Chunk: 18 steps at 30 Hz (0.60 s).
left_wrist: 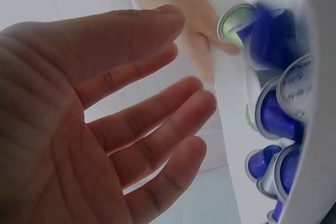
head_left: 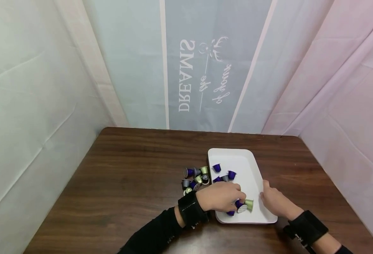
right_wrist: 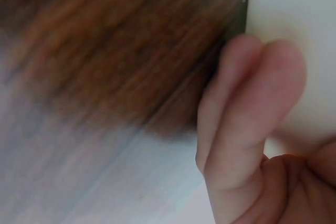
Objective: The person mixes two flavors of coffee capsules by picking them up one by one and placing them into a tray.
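Observation:
My left hand [head_left: 219, 196] is over the lower left part of a white tray [head_left: 234, 155]. In the left wrist view its fingers are spread and loosely bent, with no object between them. Beside them a purple coffee capsule [left_wrist: 272, 38] shows blurred above others. Near the fingertips in the tray are a green capsule [head_left: 249, 204] and a purple capsule [head_left: 239, 204]. My right hand [head_left: 276, 201] grips the tray's right rim, thumb over the inside and fingers along the outer wall.
Left of the tray, a cluster of purple, grey and green capsules [head_left: 194, 184] lies on the brown wooden table [head_left: 126, 183]. More purple capsules [head_left: 232, 174] are scattered in the tray. Pale curtains [head_left: 135, 70] enclose the table at the back and sides.

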{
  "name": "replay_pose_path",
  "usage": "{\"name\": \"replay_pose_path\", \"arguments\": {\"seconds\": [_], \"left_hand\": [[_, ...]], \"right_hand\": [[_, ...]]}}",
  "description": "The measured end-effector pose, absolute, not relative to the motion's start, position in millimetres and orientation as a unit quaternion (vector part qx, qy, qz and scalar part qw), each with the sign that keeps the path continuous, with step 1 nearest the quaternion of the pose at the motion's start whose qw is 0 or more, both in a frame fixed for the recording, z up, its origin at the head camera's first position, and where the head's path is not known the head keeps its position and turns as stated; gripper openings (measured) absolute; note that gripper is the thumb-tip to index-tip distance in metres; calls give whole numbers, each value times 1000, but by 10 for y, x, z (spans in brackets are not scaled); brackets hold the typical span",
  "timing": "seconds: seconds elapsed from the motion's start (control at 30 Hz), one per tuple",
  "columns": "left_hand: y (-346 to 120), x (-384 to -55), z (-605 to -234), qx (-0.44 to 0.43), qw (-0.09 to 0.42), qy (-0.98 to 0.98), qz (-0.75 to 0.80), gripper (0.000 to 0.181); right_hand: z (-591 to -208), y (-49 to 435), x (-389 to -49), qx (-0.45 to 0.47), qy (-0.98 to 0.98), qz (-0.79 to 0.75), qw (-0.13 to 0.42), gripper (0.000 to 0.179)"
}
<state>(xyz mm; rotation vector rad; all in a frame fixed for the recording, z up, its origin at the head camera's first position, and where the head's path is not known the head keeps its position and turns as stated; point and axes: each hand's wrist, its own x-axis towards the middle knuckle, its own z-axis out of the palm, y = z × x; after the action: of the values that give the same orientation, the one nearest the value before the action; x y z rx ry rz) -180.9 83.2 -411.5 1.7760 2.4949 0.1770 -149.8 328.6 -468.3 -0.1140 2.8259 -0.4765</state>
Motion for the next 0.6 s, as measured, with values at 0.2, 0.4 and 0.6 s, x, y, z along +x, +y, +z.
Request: {"name": "replay_pose_path", "arguments": {"seconds": [0.2,0.4,0.6], "left_hand": [[602,-2048,-4010,525,50,842,110,21],[190,-2307,-4010,435,68,887,139,25],[-177,-2607,-4194,377,112,907,150,22]], "right_hand": [[-4671,3277,-1510,-37,976,-163,140,47],[-4689,3260,-1502,-32,975,-165,147,47],[-4704,3283,-1509,-30,975,-162,147,50]]}}
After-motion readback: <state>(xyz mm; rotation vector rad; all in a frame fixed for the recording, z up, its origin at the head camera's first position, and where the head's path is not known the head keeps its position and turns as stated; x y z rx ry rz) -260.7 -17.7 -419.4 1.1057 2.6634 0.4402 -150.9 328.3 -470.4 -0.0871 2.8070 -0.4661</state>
